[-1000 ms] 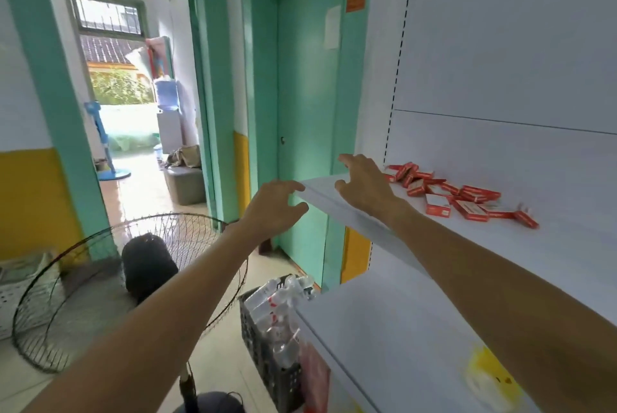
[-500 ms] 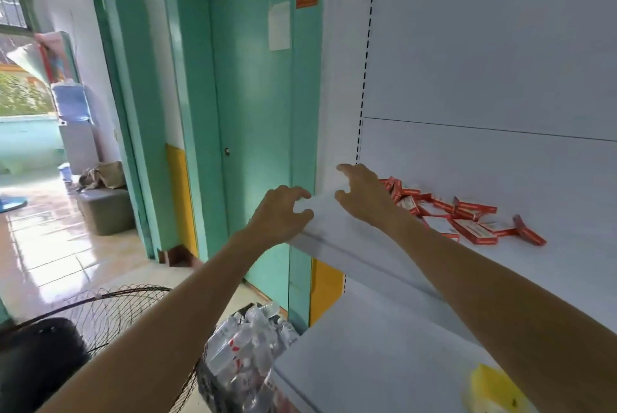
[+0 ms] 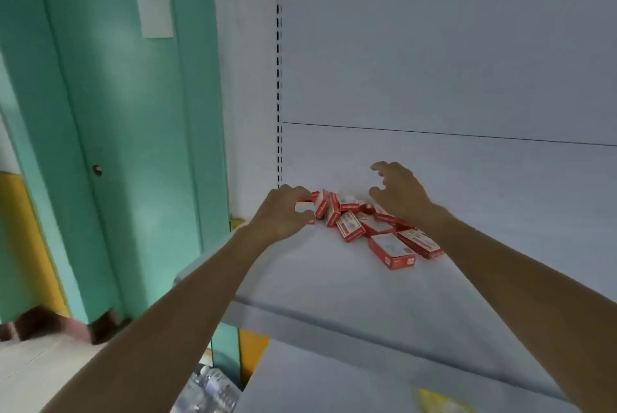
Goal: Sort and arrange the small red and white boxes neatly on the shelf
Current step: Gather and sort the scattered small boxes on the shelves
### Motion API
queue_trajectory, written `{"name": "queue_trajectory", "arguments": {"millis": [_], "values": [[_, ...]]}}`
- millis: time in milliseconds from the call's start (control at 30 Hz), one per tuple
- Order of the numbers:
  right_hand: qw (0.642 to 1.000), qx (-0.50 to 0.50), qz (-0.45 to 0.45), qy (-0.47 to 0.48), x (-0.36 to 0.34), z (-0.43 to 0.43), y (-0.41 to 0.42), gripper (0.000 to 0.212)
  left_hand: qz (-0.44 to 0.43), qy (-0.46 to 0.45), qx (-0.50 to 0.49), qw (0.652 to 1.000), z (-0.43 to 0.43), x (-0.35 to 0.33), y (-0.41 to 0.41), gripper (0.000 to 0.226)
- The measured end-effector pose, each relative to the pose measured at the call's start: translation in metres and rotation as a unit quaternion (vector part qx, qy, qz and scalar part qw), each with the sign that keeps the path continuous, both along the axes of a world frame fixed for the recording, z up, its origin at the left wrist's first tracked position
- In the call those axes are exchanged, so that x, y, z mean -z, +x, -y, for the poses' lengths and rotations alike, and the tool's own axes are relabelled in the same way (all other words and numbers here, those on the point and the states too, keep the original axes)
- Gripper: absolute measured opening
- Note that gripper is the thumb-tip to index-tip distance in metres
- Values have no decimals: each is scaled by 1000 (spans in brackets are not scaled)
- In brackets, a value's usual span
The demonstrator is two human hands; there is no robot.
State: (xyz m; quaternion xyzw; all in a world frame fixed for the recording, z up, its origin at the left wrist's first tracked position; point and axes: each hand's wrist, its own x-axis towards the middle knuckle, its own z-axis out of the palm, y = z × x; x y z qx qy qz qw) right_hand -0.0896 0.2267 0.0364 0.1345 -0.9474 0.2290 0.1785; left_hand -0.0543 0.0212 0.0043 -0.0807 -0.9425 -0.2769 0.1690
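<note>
The small red and white boxes lie in a loose heap towards the back left corner of the white shelf, close to the rear panel and well back from the front edge. That likely explains why both arms are stretched far forward. The hands sit at either end of the heap, which looks like a way of bracketing it so the boxes can be drawn together or picked off from both sides. The left hand is at the left end, its fingers and thumb curled round the leftmost box, whose white face shows between them; it seems to be pinching this box to lift or straighten it. The right hand hovers above the right part of the heap with fingers bent and spread apart like a claw and the thumb held away. It holds nothing, and whether it touches the boxes beneath cannot be told. The boxes are flat cartons with red edges and a white printed panel on the broad face. They point in all directions: several near the back stand on edge and lean on one another, others lie flat, and the nearest box lies flat with its white face up, a little apart from the rest. No rows have been formed, so the sorting appears to be only beginning.
</note>
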Motion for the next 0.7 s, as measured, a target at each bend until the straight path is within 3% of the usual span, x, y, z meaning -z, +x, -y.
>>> {"name": "queue_trajectory", "arguments": {"millis": [200, 333, 467, 700], "values": [[998, 52, 43, 11, 9, -3, -10, 51, 22, -6, 77, 997, 8, 9, -50, 48], [995, 37, 69, 61, 18, 25, -16, 57, 19, -46, 109, 993, 16, 12, -72, 67], [993, 40, 90, 71, 24, 42, -27, 50, 72, -71, 129, 987, 14, 15, -91, 84], [994, 83, 67, 30, 37, 49, -37, 40, 36, -38, 155, 987, 11, 30, -104, 52]]}}
